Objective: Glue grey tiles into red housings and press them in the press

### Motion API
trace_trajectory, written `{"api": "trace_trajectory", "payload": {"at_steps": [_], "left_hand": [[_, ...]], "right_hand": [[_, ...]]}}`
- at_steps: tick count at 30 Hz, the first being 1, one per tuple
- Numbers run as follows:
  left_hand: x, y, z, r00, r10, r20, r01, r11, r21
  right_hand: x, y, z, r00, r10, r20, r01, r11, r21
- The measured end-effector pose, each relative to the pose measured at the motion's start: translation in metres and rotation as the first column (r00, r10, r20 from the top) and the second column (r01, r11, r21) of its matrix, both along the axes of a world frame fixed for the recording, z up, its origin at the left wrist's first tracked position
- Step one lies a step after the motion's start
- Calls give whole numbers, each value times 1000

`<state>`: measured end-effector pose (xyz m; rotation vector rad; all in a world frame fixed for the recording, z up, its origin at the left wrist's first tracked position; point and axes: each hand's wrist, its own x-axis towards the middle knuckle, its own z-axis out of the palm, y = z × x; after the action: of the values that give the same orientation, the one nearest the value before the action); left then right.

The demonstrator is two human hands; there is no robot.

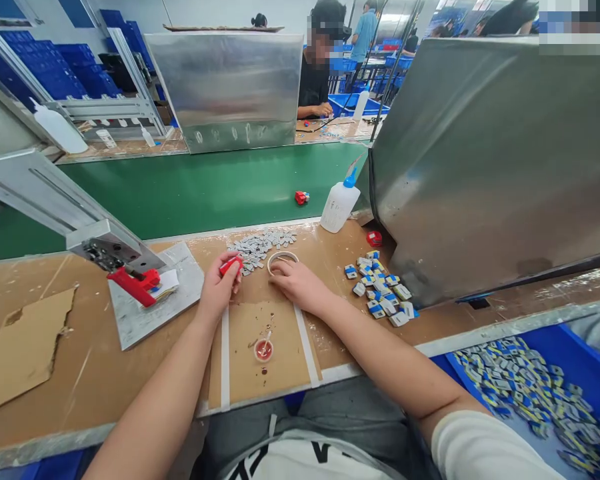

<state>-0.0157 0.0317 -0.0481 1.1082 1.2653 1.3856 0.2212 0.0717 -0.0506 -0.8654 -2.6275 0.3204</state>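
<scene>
A small red plastic piece [231, 265] is held between the thumb and fingers of my left hand [220, 283], just left of the bench's middle. My right hand [300, 285] lies at the near side of a pale tape-like ring [283, 255], its fingers bent together over the rim; what they pinch, if anything, is hidden. Behind both hands spreads a heap of small grey flat pieces [260, 248]. Closer to my body, a small round cup [263, 350] of red contents with a little stick in it stands on a cardboard sheet [280, 373] edged with white tape.
A press with a red handle [135, 287] stands on a metal plate at left, beside torn cardboard [25, 347]. Blue-and-grey blocks [380, 287] and a white squeeze bottle [340, 205] are at right, near a large metal panel [500, 160]. A filled blue bin [595, 373] sits lower right.
</scene>
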Motion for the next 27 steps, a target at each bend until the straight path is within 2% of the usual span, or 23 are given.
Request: {"api": "trace_trajectory", "payload": {"at_steps": [1,3,5,6,7,9,11,13,17,23,27], "left_hand": [[-1,0,1,998,12,54,-13,1000,15],[0,-3,2,995,-37,93,33,999,44],[3,-5,1,992,-124,36,122,991,63],[5,-6,0,987,-162,-8,162,985,58],[6,-7,-1,980,-192,-46,194,980,42],[8,-6,-5,968,-231,-96,233,973,7],[7,-4,-8,962,-245,-124,247,969,0],[5,-3,-8,956,-242,-164,249,968,21],[5,-4,-8,946,-226,-232,242,969,42],[11,-8,-9,954,-260,-152,271,961,57],[11,-10,-8,934,-256,-248,275,961,45]], "right_hand": [[7,3,3,997,-33,72,34,999,-5],[20,5,12,973,-172,156,173,985,5],[30,2,23,942,-304,139,303,953,29],[32,-2,28,945,-311,98,311,950,15],[33,-6,32,964,-262,49,264,964,-33],[27,-16,36,999,-47,-28,40,980,-195],[17,-27,35,982,179,-57,-188,916,-354],[7,-37,32,950,306,-58,-301,853,-427],[-5,-46,23,918,387,-85,-383,813,-438],[-7,-50,14,847,498,-186,-532,790,-306],[-5,-49,13,806,525,-272,-589,755,-288]]}}
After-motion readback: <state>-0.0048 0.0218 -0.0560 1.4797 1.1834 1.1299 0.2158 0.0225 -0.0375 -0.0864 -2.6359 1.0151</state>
